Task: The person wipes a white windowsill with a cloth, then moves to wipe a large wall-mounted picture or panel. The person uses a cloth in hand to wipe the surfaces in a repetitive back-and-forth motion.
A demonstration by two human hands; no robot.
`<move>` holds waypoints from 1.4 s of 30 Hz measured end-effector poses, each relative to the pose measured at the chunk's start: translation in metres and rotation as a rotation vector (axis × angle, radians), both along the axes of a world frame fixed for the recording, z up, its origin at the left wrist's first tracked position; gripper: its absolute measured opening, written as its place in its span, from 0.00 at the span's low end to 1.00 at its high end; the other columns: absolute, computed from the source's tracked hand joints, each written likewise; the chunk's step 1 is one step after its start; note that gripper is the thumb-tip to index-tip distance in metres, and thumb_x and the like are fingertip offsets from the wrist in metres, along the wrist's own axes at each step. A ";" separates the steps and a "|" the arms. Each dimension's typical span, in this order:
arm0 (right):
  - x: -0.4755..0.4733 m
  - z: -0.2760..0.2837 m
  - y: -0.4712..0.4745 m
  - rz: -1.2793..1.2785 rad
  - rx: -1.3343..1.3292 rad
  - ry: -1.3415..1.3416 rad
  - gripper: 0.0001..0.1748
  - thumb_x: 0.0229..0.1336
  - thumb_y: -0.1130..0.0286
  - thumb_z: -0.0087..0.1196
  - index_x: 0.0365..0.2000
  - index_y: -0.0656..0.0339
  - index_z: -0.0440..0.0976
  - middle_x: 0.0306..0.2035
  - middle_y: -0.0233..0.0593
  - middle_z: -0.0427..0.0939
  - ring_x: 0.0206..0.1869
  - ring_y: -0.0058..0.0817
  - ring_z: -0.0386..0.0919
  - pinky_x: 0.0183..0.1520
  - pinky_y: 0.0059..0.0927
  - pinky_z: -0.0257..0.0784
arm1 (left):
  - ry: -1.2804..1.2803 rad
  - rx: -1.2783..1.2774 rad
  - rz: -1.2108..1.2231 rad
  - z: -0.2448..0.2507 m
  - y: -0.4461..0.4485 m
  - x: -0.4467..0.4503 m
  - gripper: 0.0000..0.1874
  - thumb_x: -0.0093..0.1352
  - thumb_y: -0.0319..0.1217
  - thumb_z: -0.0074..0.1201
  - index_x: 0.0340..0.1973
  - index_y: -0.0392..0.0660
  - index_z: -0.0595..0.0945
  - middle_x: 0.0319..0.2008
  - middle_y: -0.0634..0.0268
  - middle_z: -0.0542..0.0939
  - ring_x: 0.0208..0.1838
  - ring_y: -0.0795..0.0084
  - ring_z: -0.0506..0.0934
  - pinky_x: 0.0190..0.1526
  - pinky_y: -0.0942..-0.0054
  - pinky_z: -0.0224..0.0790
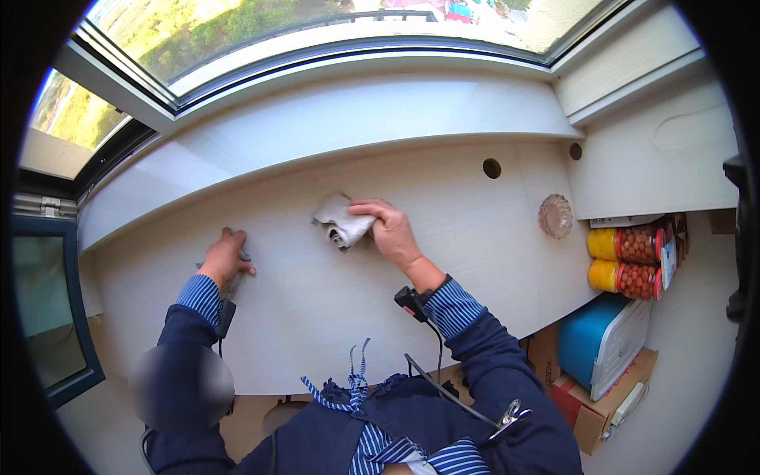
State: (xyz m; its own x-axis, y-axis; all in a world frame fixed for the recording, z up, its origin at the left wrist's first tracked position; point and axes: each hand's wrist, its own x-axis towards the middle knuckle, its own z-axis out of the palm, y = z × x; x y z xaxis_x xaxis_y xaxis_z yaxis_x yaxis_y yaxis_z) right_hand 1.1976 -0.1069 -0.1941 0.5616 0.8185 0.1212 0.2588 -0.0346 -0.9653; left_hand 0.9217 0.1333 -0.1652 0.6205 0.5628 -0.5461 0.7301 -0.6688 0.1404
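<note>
My right hand (392,234) grips a crumpled light grey cloth (342,221) near the middle of a pale desk top (332,309). The cloth rests on the desk, its loose part to the left of my fingers. Further left, my left hand (228,255) is closed around a darker grey cloth (245,255), mostly hidden under the fingers and palm. Both wrists wear small black devices with cables, over striped cuffs.
A ribbed glass bowl (556,217) stands at the desk's right end, near a round cable hole (491,168). Packed food jars (638,264), a blue storage box (591,338) and a cardboard box (585,409) are at right. An open window sash (89,332) juts in at left.
</note>
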 end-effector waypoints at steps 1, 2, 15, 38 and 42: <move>0.009 0.002 -0.007 -0.022 0.049 0.089 0.26 0.53 0.91 0.35 0.40 0.61 0.82 0.48 0.38 0.81 0.54 0.30 0.76 0.61 0.27 0.67 | -0.026 -0.022 0.011 0.001 0.000 0.000 0.36 0.44 0.37 0.77 0.45 0.42 0.75 0.49 0.47 0.72 0.48 0.43 0.76 0.49 0.55 0.71; 0.023 0.002 -0.015 -0.136 0.011 0.195 0.26 0.54 0.90 0.35 0.41 0.62 0.81 0.48 0.38 0.81 0.53 0.26 0.75 0.60 0.25 0.67 | -0.039 -0.027 0.009 0.001 -0.001 0.000 0.36 0.44 0.37 0.77 0.45 0.42 0.75 0.48 0.48 0.72 0.48 0.43 0.76 0.49 0.55 0.71; 0.039 -0.018 0.027 -0.154 -0.199 -0.655 0.28 0.46 0.82 0.47 0.45 0.43 0.81 0.57 0.36 0.75 0.56 0.46 0.68 0.62 0.41 0.66 | -0.051 -0.013 -0.018 0.000 0.002 -0.004 0.34 0.45 0.39 0.76 0.44 0.42 0.76 0.49 0.47 0.72 0.48 0.42 0.76 0.49 0.54 0.71; 0.061 0.091 -0.275 -0.558 -0.316 0.306 0.13 0.59 0.81 0.43 0.42 0.64 0.74 0.36 0.37 0.80 0.39 0.26 0.80 0.45 0.26 0.76 | -0.063 -0.006 -0.044 -0.021 0.009 -0.010 0.37 0.48 0.40 0.75 0.51 0.41 0.76 0.55 0.43 0.72 0.56 0.44 0.74 0.56 0.58 0.69; 0.063 0.038 -0.199 -0.536 -0.139 0.429 0.28 0.51 0.85 0.42 0.55 0.67 0.70 0.49 0.40 0.77 0.49 0.26 0.75 0.54 0.25 0.70 | -0.044 -0.017 -0.023 -0.015 0.006 -0.009 0.36 0.50 0.38 0.75 0.52 0.42 0.76 0.57 0.45 0.72 0.56 0.44 0.74 0.57 0.59 0.69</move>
State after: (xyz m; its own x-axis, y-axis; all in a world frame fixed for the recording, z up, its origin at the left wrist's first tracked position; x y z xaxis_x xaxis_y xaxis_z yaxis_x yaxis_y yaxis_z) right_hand 1.2606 -0.3054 -0.1564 0.8671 0.4067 -0.2875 -0.2319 -0.1812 -0.9557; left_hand 0.9127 0.1397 -0.1797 0.6568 0.5394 -0.5270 0.7077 -0.6823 0.1836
